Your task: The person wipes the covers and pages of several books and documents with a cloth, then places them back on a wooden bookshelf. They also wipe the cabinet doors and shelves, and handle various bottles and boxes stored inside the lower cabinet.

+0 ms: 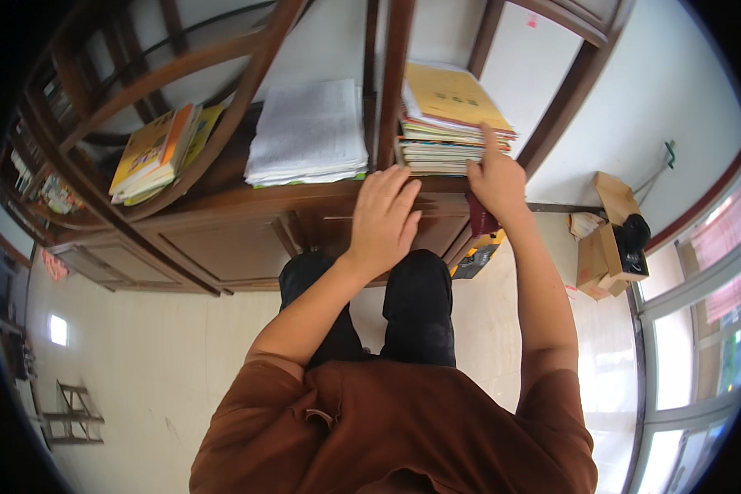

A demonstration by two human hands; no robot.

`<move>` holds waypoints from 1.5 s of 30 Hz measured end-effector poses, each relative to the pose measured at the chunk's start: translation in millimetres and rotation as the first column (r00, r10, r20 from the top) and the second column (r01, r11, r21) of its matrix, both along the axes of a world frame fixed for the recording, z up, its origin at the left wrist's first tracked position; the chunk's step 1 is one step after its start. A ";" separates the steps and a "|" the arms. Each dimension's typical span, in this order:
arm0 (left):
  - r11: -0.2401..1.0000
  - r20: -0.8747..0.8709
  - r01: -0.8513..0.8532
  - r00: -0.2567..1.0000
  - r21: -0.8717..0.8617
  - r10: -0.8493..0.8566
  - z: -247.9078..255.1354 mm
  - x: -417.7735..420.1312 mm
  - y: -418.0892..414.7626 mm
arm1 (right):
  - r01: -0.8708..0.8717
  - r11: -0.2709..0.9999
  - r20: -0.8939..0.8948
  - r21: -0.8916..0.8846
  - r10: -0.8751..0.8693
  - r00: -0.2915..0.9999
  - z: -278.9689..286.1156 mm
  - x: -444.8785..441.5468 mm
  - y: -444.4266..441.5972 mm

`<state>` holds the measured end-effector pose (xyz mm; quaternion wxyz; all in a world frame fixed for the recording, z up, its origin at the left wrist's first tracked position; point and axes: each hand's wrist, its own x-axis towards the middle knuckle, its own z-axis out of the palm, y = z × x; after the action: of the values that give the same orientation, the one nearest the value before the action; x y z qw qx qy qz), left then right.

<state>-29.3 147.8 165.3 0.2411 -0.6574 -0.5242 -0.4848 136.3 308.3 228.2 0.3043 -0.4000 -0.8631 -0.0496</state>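
Note:
A stack of books and notebooks (447, 151) rests on the right part of a dark wooden cabinet (222, 213), beside an upright post. On top lies a yellow-covered booklet (451, 92) bearing writing. My right hand (500, 185) is at the stack's right front corner, its index finger extended against the upper edges and its thumb apart, lower on the front. My left hand (384, 219) is over the cabinet's front edge, fingers spread, fingertips near the stack's lower left corner; whether they touch it I cannot tell. Left of the post sits a thick pile of printed papers (309, 133).
Several books (154, 154) lean inside the curved wooden frame at left. Dark red cloth (483, 216) hangs at the cabinet's right end, above a black-and-yellow bag or box (478, 256). An opened cardboard box (605, 259) stands right. A small wooden stool (73, 414) is at lower left.

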 end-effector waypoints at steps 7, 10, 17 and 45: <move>0.884 0.322 -0.462 0.850 0.071 0.418 -7.9 -132.0 -46.1 | -0.428 0.900 -0.382 0.083 0.425 0.820 -23.5 -36.2 -80.9; 0.911 0.645 -0.340 0.647 -0.232 0.406 -23.1 -209.1 -42.1 | -0.628 0.778 -0.417 0.006 0.573 0.706 -28.6 -85.8 -119.5; 0.850 0.733 0.016 0.515 -0.526 0.444 16.2 -254.1 -35.6 | -0.481 0.862 0.022 0.157 0.484 0.875 -26.6 -193.9 -107.8; 0.963 0.998 0.263 -0.022 0.057 -0.053 9.8 -252.2 -59.6 | -0.379 0.925 0.228 0.013 0.366 0.902 -14.8 -249.7 -84.8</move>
<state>-281.5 88.2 175.1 -0.3065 -0.1924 -0.4960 -0.7893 -113.4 223.5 213.4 0.2214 -0.2106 -0.9503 -0.0594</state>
